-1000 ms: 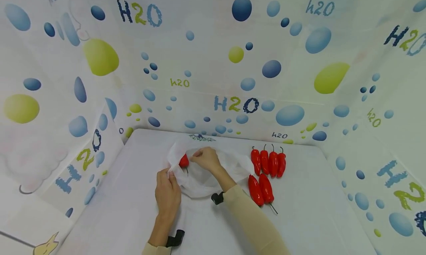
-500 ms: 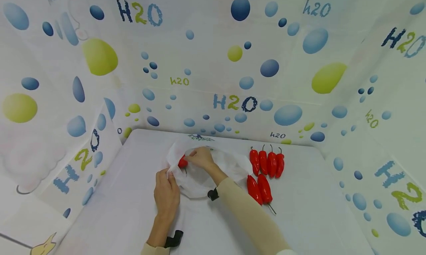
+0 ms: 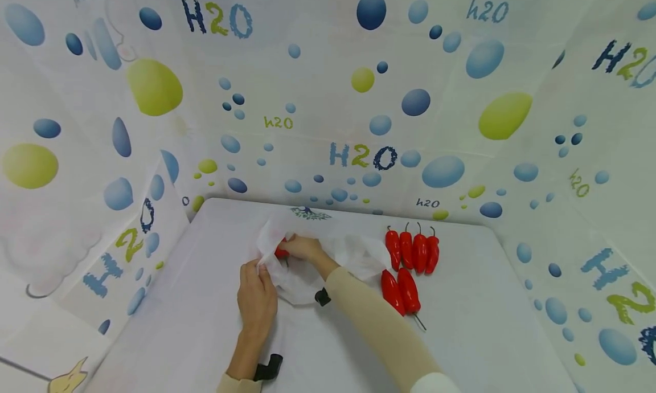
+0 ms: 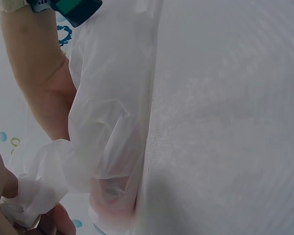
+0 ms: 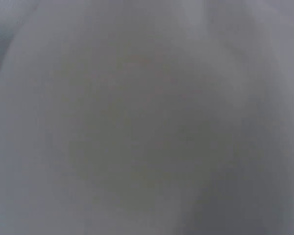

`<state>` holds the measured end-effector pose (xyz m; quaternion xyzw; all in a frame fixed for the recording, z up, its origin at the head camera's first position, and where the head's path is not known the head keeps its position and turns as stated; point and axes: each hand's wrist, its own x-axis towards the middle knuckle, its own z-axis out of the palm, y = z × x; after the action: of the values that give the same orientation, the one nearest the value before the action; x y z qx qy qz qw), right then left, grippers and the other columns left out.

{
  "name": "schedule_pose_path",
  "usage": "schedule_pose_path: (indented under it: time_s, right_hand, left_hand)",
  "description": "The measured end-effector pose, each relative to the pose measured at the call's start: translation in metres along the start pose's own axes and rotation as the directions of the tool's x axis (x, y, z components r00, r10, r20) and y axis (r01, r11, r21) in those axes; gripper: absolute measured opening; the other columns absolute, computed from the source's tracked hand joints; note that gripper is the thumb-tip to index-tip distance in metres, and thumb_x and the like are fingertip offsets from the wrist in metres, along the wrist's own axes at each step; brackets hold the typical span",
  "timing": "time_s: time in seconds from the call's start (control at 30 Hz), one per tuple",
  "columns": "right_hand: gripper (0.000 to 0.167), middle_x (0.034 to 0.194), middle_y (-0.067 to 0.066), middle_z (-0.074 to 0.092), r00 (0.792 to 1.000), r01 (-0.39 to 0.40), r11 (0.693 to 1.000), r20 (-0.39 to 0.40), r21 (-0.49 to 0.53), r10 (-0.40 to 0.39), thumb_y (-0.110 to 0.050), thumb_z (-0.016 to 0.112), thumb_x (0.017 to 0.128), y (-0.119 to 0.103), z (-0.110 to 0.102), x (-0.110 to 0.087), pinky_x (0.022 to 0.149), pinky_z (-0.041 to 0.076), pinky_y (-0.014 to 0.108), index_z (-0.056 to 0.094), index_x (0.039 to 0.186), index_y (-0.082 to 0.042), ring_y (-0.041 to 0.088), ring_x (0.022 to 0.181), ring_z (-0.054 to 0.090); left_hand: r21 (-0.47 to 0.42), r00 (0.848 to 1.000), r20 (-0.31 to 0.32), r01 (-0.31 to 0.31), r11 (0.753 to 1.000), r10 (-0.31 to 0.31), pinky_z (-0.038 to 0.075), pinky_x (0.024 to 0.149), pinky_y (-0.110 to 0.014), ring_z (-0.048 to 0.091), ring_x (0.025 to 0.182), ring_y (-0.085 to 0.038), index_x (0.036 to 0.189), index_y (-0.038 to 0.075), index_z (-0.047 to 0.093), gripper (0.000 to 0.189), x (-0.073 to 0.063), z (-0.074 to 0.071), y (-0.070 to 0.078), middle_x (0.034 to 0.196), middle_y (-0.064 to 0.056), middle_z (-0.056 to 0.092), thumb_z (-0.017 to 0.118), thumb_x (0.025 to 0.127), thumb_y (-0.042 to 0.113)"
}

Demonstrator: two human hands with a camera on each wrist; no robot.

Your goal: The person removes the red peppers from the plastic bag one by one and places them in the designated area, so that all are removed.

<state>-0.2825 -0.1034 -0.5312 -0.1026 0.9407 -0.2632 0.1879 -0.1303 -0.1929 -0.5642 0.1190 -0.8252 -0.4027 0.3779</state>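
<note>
In the head view a thin white plastic bag [image 3: 302, 285] lies spread at the middle of the table. My left hand [image 3: 257, 296] grips its left edge; the left wrist view shows these fingers [image 4: 61, 220] pinching the bunched plastic. My right hand [image 3: 303, 248] is inside the bag mouth, its curled fingers at a red chili pepper [image 3: 281, 250] and partly covering it. Through the plastic, a reddish shape [image 4: 112, 200] shows in the left wrist view. The right wrist view holds only blurred pale plastic [image 5: 147, 117], with no hand visible.
Several red chili peppers [image 3: 420, 253] stand in a row, stems away from me, right of the bag. Two more peppers [image 3: 409, 290] lie nearer, beside the bag's right edge. White sheeting printed with coloured drops walls the table [image 3: 476, 324] behind and at both sides.
My right hand has moved left and slightly nearer to me, from just beside the pepper in the bag to over it. My left hand keeps its grip on the bag's edge.
</note>
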Motion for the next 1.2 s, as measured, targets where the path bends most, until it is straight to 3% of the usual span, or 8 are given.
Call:
schedule_pose_path:
  time_s: [0.17,0.43,0.87,1.2]
  right_hand:
    - [0.056,0.128,0.001,0.07,1.0,0.002,1.0,-0.004,-0.031,-0.002,-0.055,0.058,0.097,-0.0036,0.0014,0.0019,0.111,0.039,0.047,0.069,0.132,-0.013,0.024,0.118,0.06]
    - [0.052,0.142,-0.002,0.063,0.999,0.009,0.999,-0.037,-0.037,-0.011,-0.054,0.057,0.099,-0.0057,0.0044,0.0008,0.115,0.034,0.055,0.065,0.14,-0.022,0.025,0.134,0.054]
    - [0.052,0.133,0.0,0.066,0.997,-0.017,0.999,-0.077,-0.05,0.013,-0.055,0.064,0.096,-0.0062,0.0026,-0.0011,0.111,0.04,0.048,0.068,0.134,-0.019,0.022,0.122,0.059]
    - [0.053,0.128,-0.001,0.065,0.994,0.0,1.0,-0.107,0.027,0.003,-0.051,0.069,0.094,-0.0059,-0.0004,-0.0077,0.106,0.044,0.046,0.063,0.137,-0.021,0.021,0.116,0.059]
  left_hand:
    - [0.007,1.0,0.0,-0.005,1.0,0.005,0.051,0.067,-0.058,0.063,0.081,-0.047,0.122,-0.006,0.058,0.023,0.0001,0.0002,0.0002,0.109,-0.022,0.059,0.05,0.109,0.013]
    - [0.006,1.0,0.001,-0.004,1.0,0.004,0.051,0.068,-0.058,0.064,0.082,-0.047,0.122,-0.006,0.059,0.024,0.0007,0.001,0.0015,0.109,-0.023,0.059,0.05,0.109,0.013]
    - [0.008,1.0,0.003,-0.005,1.0,0.005,0.05,0.067,-0.058,0.064,0.082,-0.047,0.122,-0.006,0.058,0.025,0.0007,0.0013,-0.0011,0.108,-0.022,0.059,0.049,0.11,0.014]
    - [0.017,1.0,-0.008,-0.02,1.0,0.02,0.05,0.066,-0.06,0.063,0.082,-0.05,0.121,-0.005,0.058,0.023,0.0005,0.0006,-0.0004,0.107,-0.023,0.059,0.05,0.109,0.013]
